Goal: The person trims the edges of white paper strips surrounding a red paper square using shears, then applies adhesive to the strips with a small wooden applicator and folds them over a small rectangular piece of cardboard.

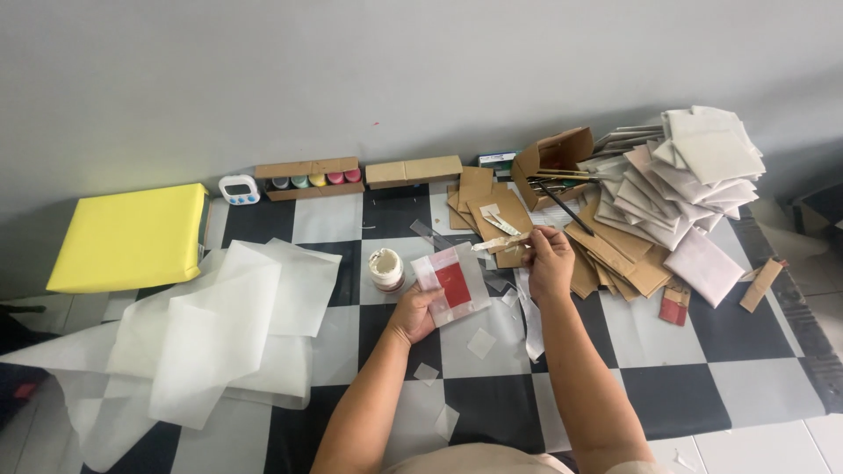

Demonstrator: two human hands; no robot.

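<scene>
Your left hand (413,314) is closed around the lower left corner of a clear packet (454,283) with a red square inside, thumb over the front, and the packet fans up and to the right from that grip, tilted over the checkered floor (667,395). Your right hand (549,259) sits just to the right of the packet, fingertips pinched narrow on a pale strip (502,242) that runs out leftward from the pinch and ends above the packet's top edge; whether strip and packet touch, you cannot tell. A white ribbon of backing (532,318) hangs down below that hand. Just left of the left hand's grip, near the packet's upper corner, stands a small open jar (385,269). Farther left lie big sheets of white tissue (219,333), and beyond them a yellow box (132,235). Above and to the right of the right hand spreads a heap of brown cards (615,250), then a stack of white envelopes (694,175), with an open carton (553,158) holding brushes. A small timer (239,190) stands by the wall.
</scene>
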